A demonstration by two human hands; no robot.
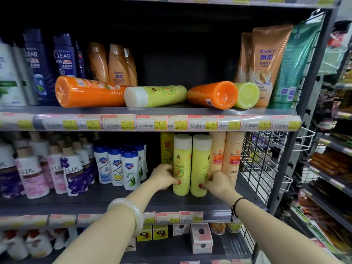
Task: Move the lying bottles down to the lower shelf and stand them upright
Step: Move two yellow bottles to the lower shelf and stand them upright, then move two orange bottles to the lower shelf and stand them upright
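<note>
Both hands are on the lower shelf (133, 201), each on a standing yellow bottle. My left hand (165, 177) wraps the left yellow bottle (182, 164) low on its body — fingers behind it, thumb across the front near the base. My right hand (219, 182) is closed on the right yellow bottle (201, 164) the same way, thumb on the front, fingers curled round its right side. The two bottles stand upright, white caps up, touching side to side between the hands. A darker yellow bottle (167, 147) stands just behind the left hand; two peach bottles (231, 151) stand right behind the right hand, against its fingers.

Above the hands, on the upper shelf (152, 111), four bottles lie on their sides: a long orange bottle (89, 92) up and to the left, a yellow-green bottle (156, 96) with its white cap toward me directly above the left hand, a second orange bottle (213, 95) above the right hand, base toward me, and a small yellow-green one (246, 95) just right of it, touching it. I see a pale bangle (131, 212) on the left wrist and a dark cord bracelet (235, 206) on the right. Left of the left hand — white shampoo bottles with blue caps (122, 166), upright.
</note>
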